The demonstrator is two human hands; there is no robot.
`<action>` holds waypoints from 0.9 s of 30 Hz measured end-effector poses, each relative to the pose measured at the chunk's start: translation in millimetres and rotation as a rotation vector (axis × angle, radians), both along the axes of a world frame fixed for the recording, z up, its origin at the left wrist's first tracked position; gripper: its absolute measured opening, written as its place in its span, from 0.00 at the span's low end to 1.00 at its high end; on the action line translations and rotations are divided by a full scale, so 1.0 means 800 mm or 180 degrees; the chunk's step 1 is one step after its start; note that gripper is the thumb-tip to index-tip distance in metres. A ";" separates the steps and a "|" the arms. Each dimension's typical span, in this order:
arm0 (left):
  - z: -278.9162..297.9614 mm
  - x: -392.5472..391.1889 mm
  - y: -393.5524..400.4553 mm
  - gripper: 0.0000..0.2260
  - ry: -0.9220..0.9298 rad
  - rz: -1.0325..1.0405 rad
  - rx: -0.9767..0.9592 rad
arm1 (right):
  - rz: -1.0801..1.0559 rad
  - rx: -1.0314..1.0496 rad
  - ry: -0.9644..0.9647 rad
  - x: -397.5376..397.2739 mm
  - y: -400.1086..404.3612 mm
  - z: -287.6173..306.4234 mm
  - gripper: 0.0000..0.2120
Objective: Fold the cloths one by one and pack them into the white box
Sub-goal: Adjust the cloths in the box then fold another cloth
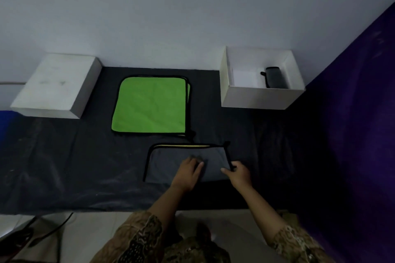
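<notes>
A grey cloth (168, 164) with black trim and a yellow strip along its far edge lies folded in half on the dark table cover. My left hand (189, 172) presses flat on its middle with straight fingers. My right hand (238, 172) pinches the cloth's right edge at the black trim. Behind it a green cloth (149, 104) with black trim lies flat on top of other cloths. The open white box (260, 97) stands at the back right, holding one folded grey cloth (275, 78) against its right wall.
The white box lid (55, 85) lies upside up at the back left. The dark table cover (64, 166) spans the table; a purple wall (352, 113) closes the right side. Cables (51, 228) lie on the floor at the near left.
</notes>
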State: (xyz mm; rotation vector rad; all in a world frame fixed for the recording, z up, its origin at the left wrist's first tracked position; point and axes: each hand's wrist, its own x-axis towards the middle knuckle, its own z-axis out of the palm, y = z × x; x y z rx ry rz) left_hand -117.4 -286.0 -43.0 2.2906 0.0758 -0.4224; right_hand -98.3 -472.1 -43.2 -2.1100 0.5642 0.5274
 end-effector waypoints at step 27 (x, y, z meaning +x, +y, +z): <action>0.007 -0.024 0.079 0.13 0.0076 0.2115 -0.1021 | 0.0425 0.0742 0.0104 -0.033 0.082 0.021 0.06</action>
